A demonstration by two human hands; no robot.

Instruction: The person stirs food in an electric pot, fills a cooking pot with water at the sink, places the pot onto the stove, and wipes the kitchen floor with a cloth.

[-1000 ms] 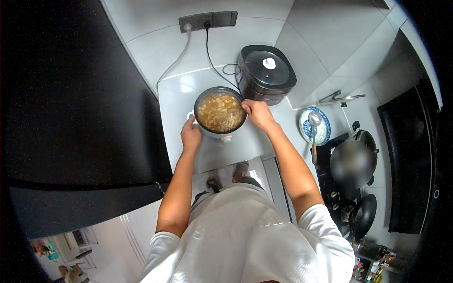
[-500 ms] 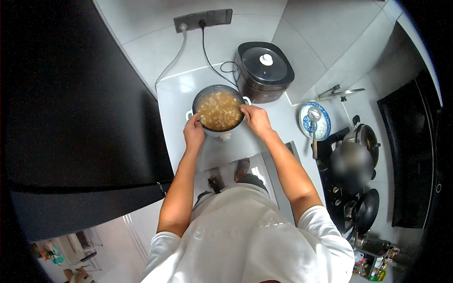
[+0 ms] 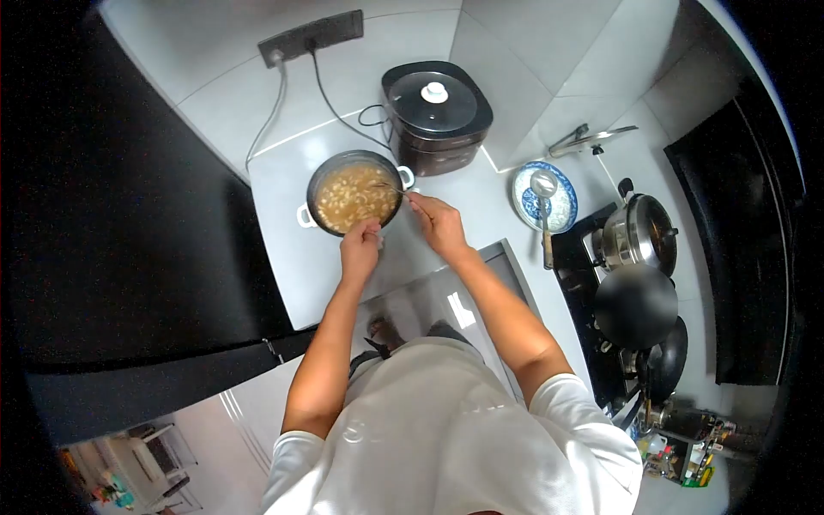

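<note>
A dark-lined pot (image 3: 313, 190) with white side handles stands on the light counter, holding brown soup (image 3: 354, 196) with pale chunks. My right hand (image 3: 440, 226) is closed around a thin metal utensil (image 3: 393, 187), whose far end reaches into the soup past the right rim; whether it is a spoon or a fork I cannot make out. At the pot's front rim, my left hand (image 3: 360, 251) has its fingers pinched together. What lies between them, if anything, is hidden.
Behind the pot stands a dark rice cooker (image 3: 438, 116), its cord running to a wall socket strip (image 3: 311, 36). Rightward, a ladle (image 3: 546, 215) rests on a blue-and-white plate (image 3: 568, 202). Farther right, a steel pot (image 3: 631, 233) and a black pan (image 3: 668, 360) sit by the stove.
My left hand has moved from the pot's left side to its front rim. The utensil in my right hand now shows over the soup. The whole view has shifted, putting the counter farther left.
</note>
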